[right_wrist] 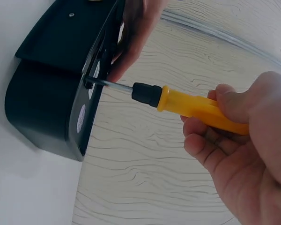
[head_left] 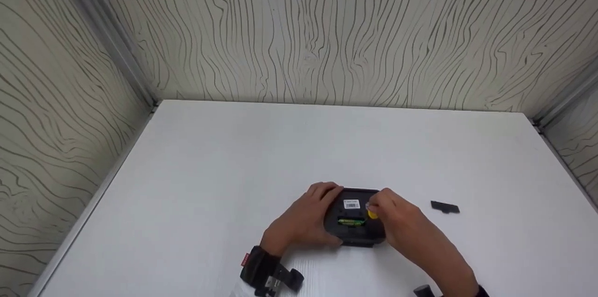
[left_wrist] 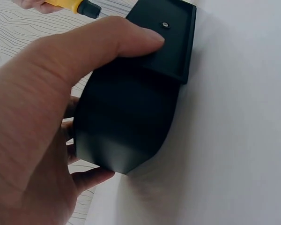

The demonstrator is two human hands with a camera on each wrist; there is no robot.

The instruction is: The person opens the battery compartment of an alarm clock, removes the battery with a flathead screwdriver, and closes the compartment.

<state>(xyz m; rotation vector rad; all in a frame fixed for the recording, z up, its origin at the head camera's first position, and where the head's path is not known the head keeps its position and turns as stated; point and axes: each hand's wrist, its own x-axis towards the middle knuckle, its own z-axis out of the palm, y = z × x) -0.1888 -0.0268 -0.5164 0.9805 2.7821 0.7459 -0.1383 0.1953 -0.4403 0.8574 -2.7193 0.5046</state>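
A black box-shaped device (head_left: 331, 224) lies on the white table with its label side up. In its opened compartment sits a green battery (head_left: 351, 222). My left hand (head_left: 306, 217) grips the device's left part, thumb on the near side (left_wrist: 126, 112) and fingers around the far side. My right hand (head_left: 402, 217) holds a screwdriver by its yellow handle (right_wrist: 192, 105). The metal shaft (right_wrist: 113, 85) reaches down to the device's top face, by the compartment. Whether the tip touches the battery cannot be made out.
A small black battery cover (head_left: 444, 207) lies on the table (head_left: 224, 171) to the right of the device. Wood-grain panels (head_left: 299, 31) stand behind and at both sides of the table. A black strap with a camera mount (head_left: 261, 266) is on the left wrist.
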